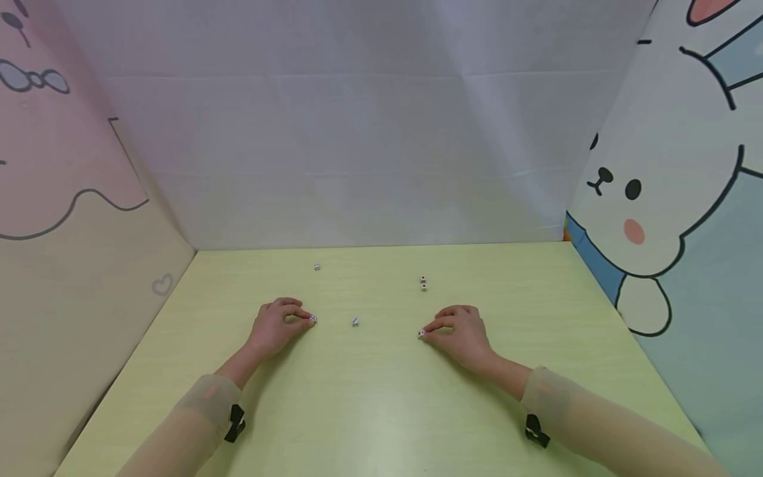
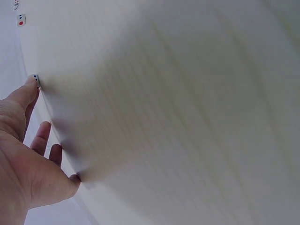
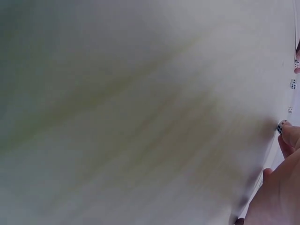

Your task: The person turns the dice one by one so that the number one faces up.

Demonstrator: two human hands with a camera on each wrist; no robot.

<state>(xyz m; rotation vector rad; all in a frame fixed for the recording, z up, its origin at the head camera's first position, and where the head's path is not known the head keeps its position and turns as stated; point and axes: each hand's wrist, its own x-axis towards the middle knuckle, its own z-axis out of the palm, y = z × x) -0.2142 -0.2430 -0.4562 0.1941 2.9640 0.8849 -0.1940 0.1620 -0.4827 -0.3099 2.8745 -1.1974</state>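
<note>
left hand (image 1: 279, 328): grip nearly closed, fingertips pinching a small white plastic-looking cube die w/ dark pips (image 1: 312, 318), left of centre over the pale yellow-green wood-grain desk (image 1: 369, 404). right hand (image 1: 461, 338): same narrow grip, on a small spotted white cube die (image 1: 421, 334), right of centre. can't tell if either one touches the desk.

main risk imo: a slip. faces are tiny, so not much contact; an off-centre or uneven squeeze could twist a die or pop it out, & it'd prob roll.

btwn the hands, nearer the left, sits a loose white pipped cube die (image 1: 355, 322). left hand drifting right w/o care could knock it.

far right, a close-set pair of white one-spot cube dice (image 1: 424, 287); can't tell if stacked or one behind the other. if stacked, a brush from the right hand's fingers could topple them.

far left, a lone small white cube die (image 1: 317, 266), well apart from the left hand; low risk unless that arm overreaches.
</note>
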